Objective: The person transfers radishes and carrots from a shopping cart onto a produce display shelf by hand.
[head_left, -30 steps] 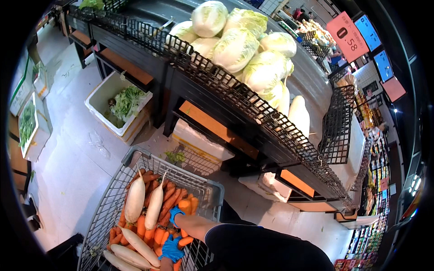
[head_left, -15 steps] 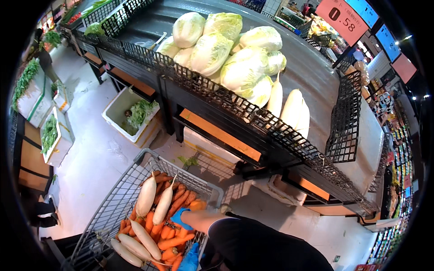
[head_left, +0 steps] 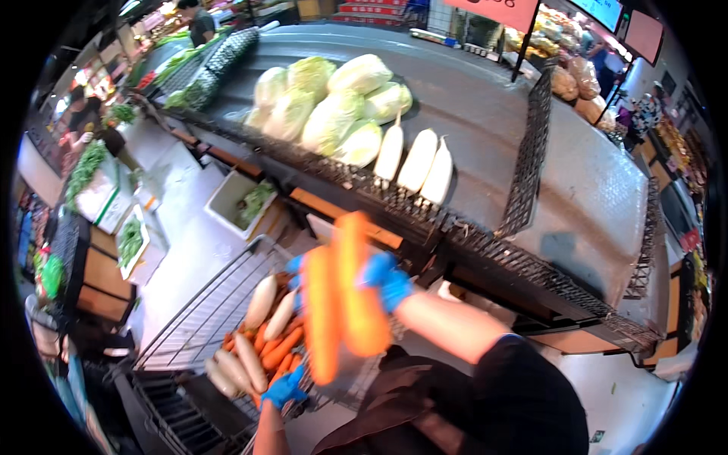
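Observation:
My right hand [head_left: 388, 282], in a blue glove, grips two thick orange carrots [head_left: 322, 322] raised above the cart. Some blue fingers show past their left side; motion smears both. My left hand [head_left: 284, 388], also blue-gloved, is low at the near side of the wire shopping cart [head_left: 193, 311], against loose carrots [head_left: 283, 350]; its finger grip is unclear. Several white radishes [head_left: 249, 362] lie on the carrots in the cart. On the display stand [head_left: 485, 136] ahead, three white radishes [head_left: 418, 161] lie side by side, right of a pile of napa cabbages [head_left: 332, 120].
A black mesh rail [head_left: 462, 227] borders the stand's front, and a mesh divider [head_left: 528, 155] crosses it at the right. White foam boxes [head_left: 241, 208] with greens stand on the floor at left. People [head_left: 199, 26] are in the background.
My right hand has risen from the cart, bringing up the two carrots. The left hand has shifted left and up. My view has turned, so the stand now fills more of the right side.

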`<act>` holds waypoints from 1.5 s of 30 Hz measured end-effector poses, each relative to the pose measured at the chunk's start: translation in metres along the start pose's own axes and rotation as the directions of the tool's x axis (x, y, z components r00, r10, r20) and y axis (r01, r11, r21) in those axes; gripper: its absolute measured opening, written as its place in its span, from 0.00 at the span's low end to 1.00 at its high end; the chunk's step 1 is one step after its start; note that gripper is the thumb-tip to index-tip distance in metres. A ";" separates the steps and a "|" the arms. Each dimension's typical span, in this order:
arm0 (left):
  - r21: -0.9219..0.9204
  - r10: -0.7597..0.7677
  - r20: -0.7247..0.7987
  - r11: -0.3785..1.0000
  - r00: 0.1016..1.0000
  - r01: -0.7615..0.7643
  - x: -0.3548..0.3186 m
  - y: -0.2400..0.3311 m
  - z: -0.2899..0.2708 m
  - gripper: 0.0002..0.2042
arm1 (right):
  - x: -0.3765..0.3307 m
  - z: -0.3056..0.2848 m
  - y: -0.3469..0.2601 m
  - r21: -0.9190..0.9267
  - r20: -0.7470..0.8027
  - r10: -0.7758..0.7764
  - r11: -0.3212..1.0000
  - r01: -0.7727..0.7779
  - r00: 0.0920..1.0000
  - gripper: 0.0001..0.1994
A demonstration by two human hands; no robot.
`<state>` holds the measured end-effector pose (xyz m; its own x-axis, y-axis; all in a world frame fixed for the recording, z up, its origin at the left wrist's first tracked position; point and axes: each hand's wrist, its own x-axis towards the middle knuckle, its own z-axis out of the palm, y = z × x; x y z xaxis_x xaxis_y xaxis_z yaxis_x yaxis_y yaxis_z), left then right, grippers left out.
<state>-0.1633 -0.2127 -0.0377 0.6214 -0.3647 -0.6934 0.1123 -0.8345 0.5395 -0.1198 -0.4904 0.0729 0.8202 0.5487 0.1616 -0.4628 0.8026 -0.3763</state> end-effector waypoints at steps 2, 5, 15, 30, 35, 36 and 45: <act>0.306 0.100 0.001 0.947 0.995 -0.095 0.017 -0.020 0.006 0.24 | -0.043 0.020 -0.022 -0.045 -0.034 -0.114 0.993 0.112 0.993 0.41; 0.237 -0.031 0.077 0.971 0.997 0.012 0.025 -0.017 0.009 0.28 | -0.091 0.032 -0.018 -0.074 -0.186 -0.271 0.962 0.261 0.944 0.39; 0.257 -0.014 0.198 0.966 0.980 -0.038 -0.012 0.022 0.048 0.25 | -0.188 0.052 0.002 -0.201 -0.232 -0.614 0.789 0.581 0.754 0.42; 0.415 -0.059 0.155 0.910 0.986 -0.011 -0.021 0.111 0.106 0.27 | -0.297 0.072 -0.052 -0.389 -0.249 -0.724 0.683 0.618 0.643 0.39; 0.433 -0.062 0.166 0.901 0.984 -0.016 -0.019 0.129 0.124 0.27 | -0.356 0.093 -0.102 -0.740 -0.359 -0.752 0.591 0.322 0.553 0.37; 0.436 -0.069 0.168 0.900 0.983 -0.011 -0.020 0.130 0.126 0.27 | -0.361 0.100 -0.107 -0.819 -0.428 -0.761 0.554 0.146 0.487 0.36; 0.446 -0.139 0.133 0.892 0.981 0.066 -0.036 0.140 0.145 0.29 | -0.378 0.054 -0.131 0.039 -0.592 -0.745 -0.408 -0.912 0.308 0.38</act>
<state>-0.2827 -0.3757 -0.0064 0.4909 -0.2968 -0.8191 -0.2048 -0.9531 0.2226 -0.3872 -0.7908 0.1100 0.7963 -0.5673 -0.2101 -0.5723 -0.8189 0.0422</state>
